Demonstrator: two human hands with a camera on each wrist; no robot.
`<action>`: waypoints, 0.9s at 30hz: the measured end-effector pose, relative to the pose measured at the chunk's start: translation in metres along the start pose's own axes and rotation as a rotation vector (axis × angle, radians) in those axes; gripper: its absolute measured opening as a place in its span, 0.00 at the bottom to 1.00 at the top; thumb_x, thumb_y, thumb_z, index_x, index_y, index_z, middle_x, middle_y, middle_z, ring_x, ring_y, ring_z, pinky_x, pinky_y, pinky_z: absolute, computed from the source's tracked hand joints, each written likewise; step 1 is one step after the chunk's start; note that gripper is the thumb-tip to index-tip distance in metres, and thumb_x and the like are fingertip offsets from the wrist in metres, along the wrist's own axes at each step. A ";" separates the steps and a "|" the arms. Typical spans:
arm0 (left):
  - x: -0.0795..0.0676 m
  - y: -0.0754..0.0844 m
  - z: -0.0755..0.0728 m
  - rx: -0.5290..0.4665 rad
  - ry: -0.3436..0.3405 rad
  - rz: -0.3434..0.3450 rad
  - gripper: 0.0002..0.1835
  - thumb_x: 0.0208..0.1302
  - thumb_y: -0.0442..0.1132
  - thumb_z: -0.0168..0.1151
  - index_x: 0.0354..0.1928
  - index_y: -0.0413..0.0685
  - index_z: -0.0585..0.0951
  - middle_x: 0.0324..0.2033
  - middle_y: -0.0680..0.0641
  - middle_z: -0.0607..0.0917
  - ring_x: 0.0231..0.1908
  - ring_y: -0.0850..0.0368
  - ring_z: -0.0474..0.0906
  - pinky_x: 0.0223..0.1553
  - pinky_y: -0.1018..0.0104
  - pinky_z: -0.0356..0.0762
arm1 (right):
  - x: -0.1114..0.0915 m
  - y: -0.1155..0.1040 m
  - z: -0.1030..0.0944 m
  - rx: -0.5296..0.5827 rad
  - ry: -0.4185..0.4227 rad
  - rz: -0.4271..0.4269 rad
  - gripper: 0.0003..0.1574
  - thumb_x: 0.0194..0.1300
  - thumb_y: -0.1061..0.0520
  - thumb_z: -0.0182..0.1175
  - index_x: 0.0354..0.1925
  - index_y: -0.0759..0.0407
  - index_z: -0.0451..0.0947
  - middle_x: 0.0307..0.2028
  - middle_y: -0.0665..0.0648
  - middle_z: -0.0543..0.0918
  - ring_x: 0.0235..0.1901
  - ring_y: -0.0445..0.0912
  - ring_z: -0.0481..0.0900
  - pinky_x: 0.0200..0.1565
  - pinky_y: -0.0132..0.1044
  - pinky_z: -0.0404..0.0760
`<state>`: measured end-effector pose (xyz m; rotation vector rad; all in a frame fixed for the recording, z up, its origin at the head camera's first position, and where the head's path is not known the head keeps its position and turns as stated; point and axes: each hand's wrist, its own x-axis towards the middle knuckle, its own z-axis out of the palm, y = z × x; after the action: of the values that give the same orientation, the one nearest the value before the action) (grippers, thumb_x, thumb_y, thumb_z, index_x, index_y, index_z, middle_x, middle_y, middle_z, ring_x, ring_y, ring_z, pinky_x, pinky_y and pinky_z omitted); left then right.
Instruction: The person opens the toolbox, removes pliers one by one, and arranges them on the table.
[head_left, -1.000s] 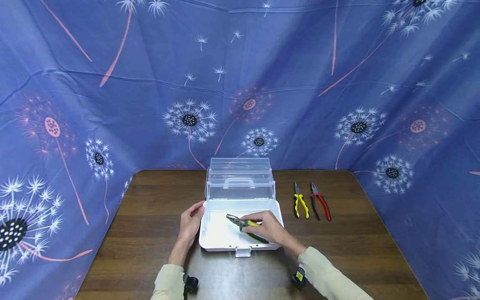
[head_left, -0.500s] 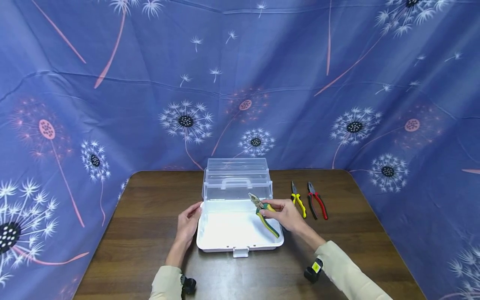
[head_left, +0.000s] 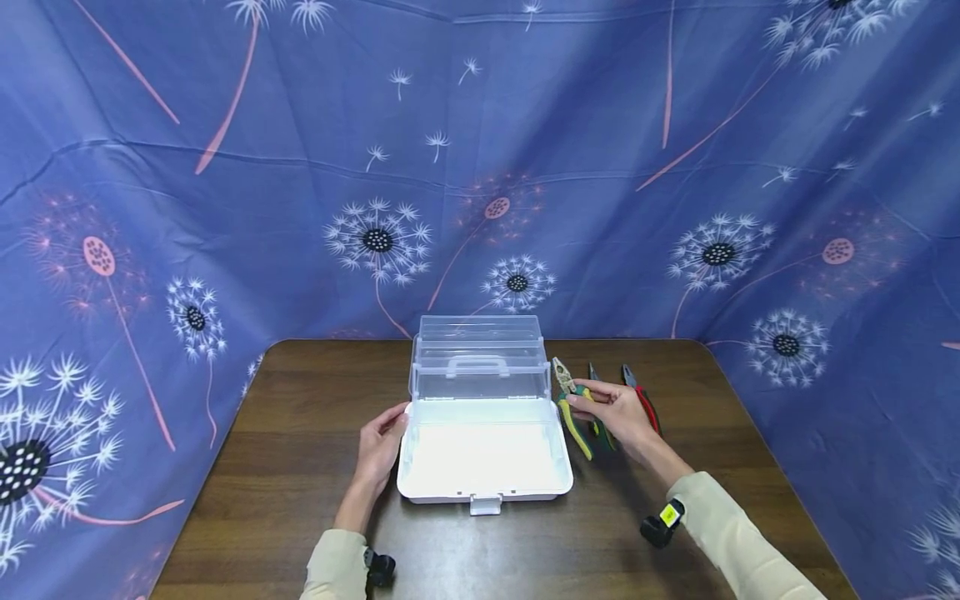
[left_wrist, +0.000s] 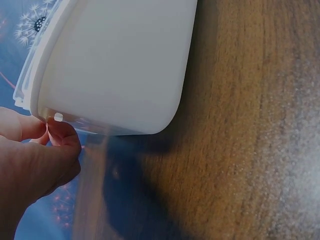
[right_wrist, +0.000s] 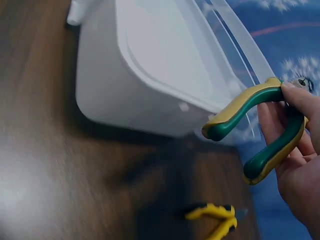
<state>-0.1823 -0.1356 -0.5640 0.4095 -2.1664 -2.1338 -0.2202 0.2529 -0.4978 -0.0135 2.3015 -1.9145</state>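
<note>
A white toolbox (head_left: 483, 454) with its clear lid (head_left: 480, 385) raised stands mid-table. At its left rear corner my left hand (head_left: 378, 450) grips the rim; the left wrist view has the thumb and fingers (left_wrist: 67, 135) closing on that edge. Right of the box, my right hand (head_left: 618, 417) pinches green-and-yellow pliers (head_left: 574, 429) near the pivot. Their handles are spread, pointing toward the front, and the metal head points to the back. The right wrist view has these pliers (right_wrist: 245, 107) held off the table, beside the box wall.
Yellow-and-black long-nose pliers (right_wrist: 212, 210) lie on the wooden table (head_left: 300, 400) beneath my right hand, mostly hidden in the head view. Red-and-black pliers (head_left: 628, 377) lie just right of them, partly covered. A blue dandelion-print cloth (head_left: 600, 208) hangs behind the table.
My right hand has lifted the green-and-yellow pliers out over the box's right edge and carried them right, turning their head toward the back. The left hand stays on the toolbox.
</note>
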 end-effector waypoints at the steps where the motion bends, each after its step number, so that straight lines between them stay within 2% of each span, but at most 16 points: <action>1: 0.000 0.000 0.000 0.003 0.000 0.001 0.15 0.69 0.37 0.55 0.55 0.44 0.79 0.50 0.43 0.80 0.47 0.54 0.73 0.43 0.72 0.73 | 0.002 0.001 -0.005 0.000 0.009 0.001 0.35 0.53 0.49 0.71 0.58 0.59 0.75 0.27 0.56 0.84 0.39 0.57 0.84 0.45 0.50 0.79; 3: 0.000 0.001 0.000 0.010 0.000 0.003 0.15 0.69 0.37 0.55 0.55 0.44 0.79 0.51 0.43 0.80 0.47 0.54 0.73 0.43 0.72 0.73 | 0.005 0.003 -0.015 0.000 0.026 0.007 0.36 0.55 0.49 0.70 0.60 0.60 0.74 0.32 0.53 0.85 0.41 0.58 0.83 0.46 0.50 0.78; 7: 0.000 0.002 -0.001 0.010 0.003 0.013 0.16 0.69 0.37 0.55 0.56 0.43 0.79 0.51 0.42 0.80 0.47 0.54 0.73 0.43 0.72 0.73 | 0.012 0.009 -0.035 0.043 0.055 0.016 0.38 0.56 0.51 0.69 0.61 0.64 0.71 0.38 0.53 0.86 0.43 0.54 0.83 0.47 0.49 0.78; 12: 0.001 0.002 -0.002 -0.004 -0.001 0.025 0.17 0.69 0.37 0.55 0.57 0.41 0.78 0.52 0.40 0.79 0.49 0.52 0.73 0.44 0.73 0.72 | 0.019 0.018 -0.059 0.081 0.093 0.036 0.38 0.57 0.53 0.69 0.62 0.65 0.70 0.37 0.51 0.86 0.39 0.48 0.84 0.45 0.45 0.79; 20: 0.000 0.002 0.000 -0.004 0.006 0.030 0.16 0.69 0.38 0.55 0.56 0.40 0.78 0.51 0.40 0.80 0.46 0.55 0.74 0.43 0.73 0.72 | 0.027 0.037 -0.092 0.217 0.127 0.024 0.38 0.58 0.61 0.67 0.63 0.72 0.65 0.38 0.52 0.87 0.38 0.46 0.85 0.45 0.44 0.78; 23: 0.000 0.001 0.001 -0.005 0.007 0.032 0.16 0.69 0.38 0.56 0.55 0.40 0.79 0.50 0.40 0.81 0.45 0.55 0.74 0.42 0.73 0.73 | 0.029 0.045 -0.104 0.247 0.156 0.015 0.37 0.57 0.63 0.67 0.62 0.73 0.66 0.36 0.52 0.87 0.36 0.45 0.85 0.42 0.42 0.79; 27: -0.001 0.000 0.002 -0.014 0.006 0.040 0.16 0.69 0.37 0.56 0.55 0.40 0.79 0.50 0.40 0.81 0.45 0.54 0.74 0.43 0.73 0.73 | 0.032 0.054 -0.119 0.263 0.217 0.032 0.30 0.56 0.64 0.68 0.58 0.68 0.74 0.34 0.51 0.87 0.35 0.44 0.85 0.40 0.39 0.81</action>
<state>-0.1822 -0.1337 -0.5642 0.3677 -2.1368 -2.1228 -0.2610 0.3759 -0.5334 0.2703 2.1351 -2.2867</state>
